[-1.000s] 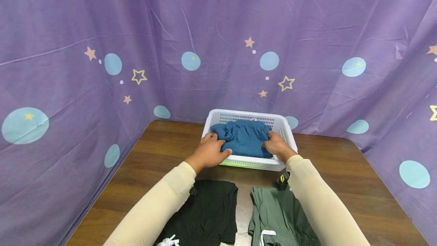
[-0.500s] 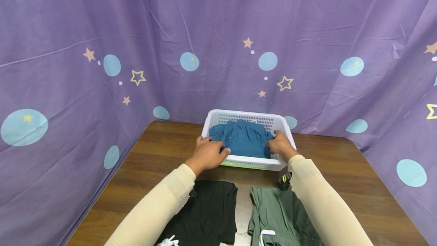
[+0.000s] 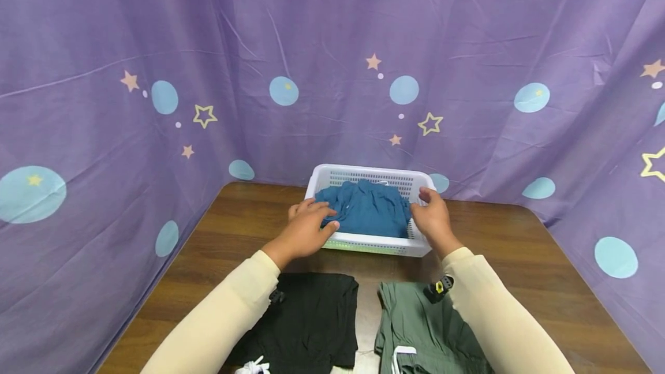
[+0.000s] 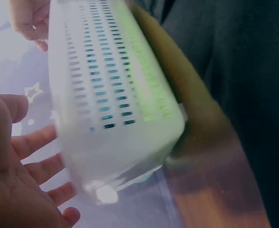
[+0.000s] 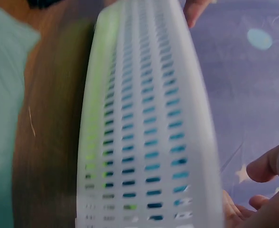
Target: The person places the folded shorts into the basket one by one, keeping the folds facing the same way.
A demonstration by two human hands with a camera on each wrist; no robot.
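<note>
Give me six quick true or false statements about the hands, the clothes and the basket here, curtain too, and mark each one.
1. The blue garment lies in the basket. True.
2. The black garment lies to the left of the green garment. True.
3. The green garment is inside the basket. False: it lies on the table, outside the basket.
4. The left hand grips the black garment. False: the left hand is at the basket's left end.
5. The right hand is at the basket's right end. True.
6. The curtain is plain. False: it is patterned.
</note>
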